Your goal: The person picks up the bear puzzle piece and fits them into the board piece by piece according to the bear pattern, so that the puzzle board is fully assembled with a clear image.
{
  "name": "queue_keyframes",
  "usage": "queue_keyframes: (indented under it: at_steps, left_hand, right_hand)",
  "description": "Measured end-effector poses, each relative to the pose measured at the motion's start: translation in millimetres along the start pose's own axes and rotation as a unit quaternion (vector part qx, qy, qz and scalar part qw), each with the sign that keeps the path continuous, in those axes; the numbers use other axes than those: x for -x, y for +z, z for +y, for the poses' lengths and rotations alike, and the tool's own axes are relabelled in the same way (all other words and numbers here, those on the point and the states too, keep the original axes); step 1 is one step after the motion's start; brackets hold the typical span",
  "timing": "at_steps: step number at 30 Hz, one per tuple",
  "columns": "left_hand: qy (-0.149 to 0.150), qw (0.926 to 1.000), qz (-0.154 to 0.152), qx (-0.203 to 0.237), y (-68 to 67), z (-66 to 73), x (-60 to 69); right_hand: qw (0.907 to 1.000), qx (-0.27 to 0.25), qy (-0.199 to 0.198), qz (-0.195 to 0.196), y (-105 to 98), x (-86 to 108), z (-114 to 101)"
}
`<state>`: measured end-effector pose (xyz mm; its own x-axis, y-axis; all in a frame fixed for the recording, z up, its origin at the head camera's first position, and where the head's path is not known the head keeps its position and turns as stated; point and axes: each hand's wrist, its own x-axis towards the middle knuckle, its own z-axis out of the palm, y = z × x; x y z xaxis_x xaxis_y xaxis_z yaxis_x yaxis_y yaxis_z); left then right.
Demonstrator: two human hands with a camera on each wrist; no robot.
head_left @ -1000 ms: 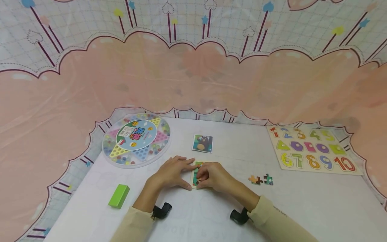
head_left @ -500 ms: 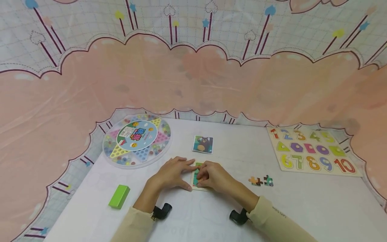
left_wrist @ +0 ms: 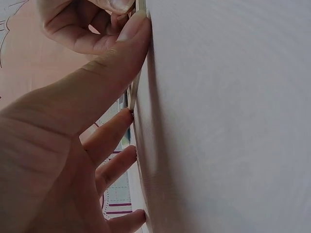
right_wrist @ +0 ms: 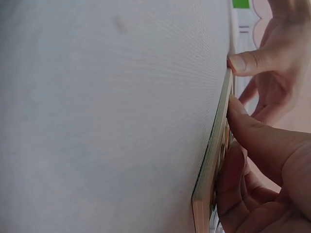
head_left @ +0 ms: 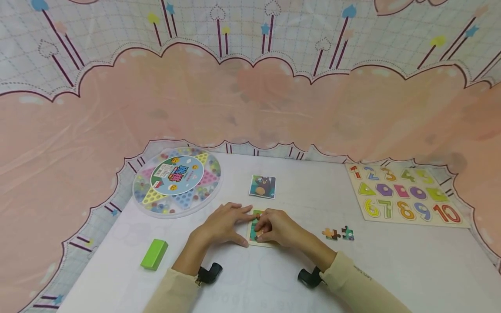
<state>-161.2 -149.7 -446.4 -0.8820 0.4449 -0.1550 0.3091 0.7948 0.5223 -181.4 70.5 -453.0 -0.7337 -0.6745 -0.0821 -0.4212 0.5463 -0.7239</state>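
Observation:
A small wooden jigsaw board (head_left: 253,234) with a green-and-teal picture lies flat on the white table, partly hidden by the hands. My left hand (head_left: 225,222), fingers spread, rests at its left side; the thumb touches the near left corner and the index finger reaches the far part. Over the board's right half, my right hand (head_left: 281,229) has its fingers bent and its thumb low, pinching at a jigsaw piece mostly covered by the fingers. The right wrist view shows the board's layered edge (right_wrist: 206,184) beneath that thumb and fingers. Behind the board lies a square bear picture card (head_left: 262,187).
Loose jigsaw pieces, an orange-brown one (head_left: 331,234) and a teal one (head_left: 347,233), lie to the right. A number-and-shape board (head_left: 407,195) stands far right. Far left is a round Chinese checkers set (head_left: 177,181); nearer lies a green block (head_left: 154,254).
My right thumb and fingers shift slightly over the board. My left hand keeps its place, and the surrounding objects stay put.

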Motion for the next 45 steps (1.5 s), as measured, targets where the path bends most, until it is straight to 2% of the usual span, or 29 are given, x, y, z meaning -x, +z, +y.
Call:
queue_keyframes:
  at_steps: [15, 19, 25, 32, 38, 45]
  left_hand:
    - [0.005, 1.0, -0.001, -0.003, 0.2, -0.5, 1.7]
    - [0.006, 1.0, -0.003, -0.001, -0.9, -0.2, 0.3]
    - [-0.004, 0.9999, -0.008, -0.005, -1.6, 1.5, -1.5]
    - [-0.012, 0.9997, -0.013, -0.015, -1.0, 2.9, -1.0]
    - [-0.006, 0.9999, -0.01, -0.011, 0.0, 1.3, 0.0]
    - [-0.005, 0.9999, -0.007, -0.014, -0.1, 0.7, 0.4]
  right_hand:
    - [1.0, -0.001, -0.004, -0.005, -0.3, 3.3, -0.8]
    - [0.9998, -0.003, -0.015, -0.011, -7.0, 7.9, -1.2]
    - [0.9999, -0.007, -0.005, -0.005, -24.5, 20.4, 0.9]
    - [0.999, -0.004, 0.017, 0.041, -54.1, 49.3, 13.7]
    - [0.9946, 0.009, 0.016, 0.102, -72.5, 82.8, 38.6]
    - [0.9865, 0.019, 0.076, 0.144, -84.9, 121.9, 63.6]
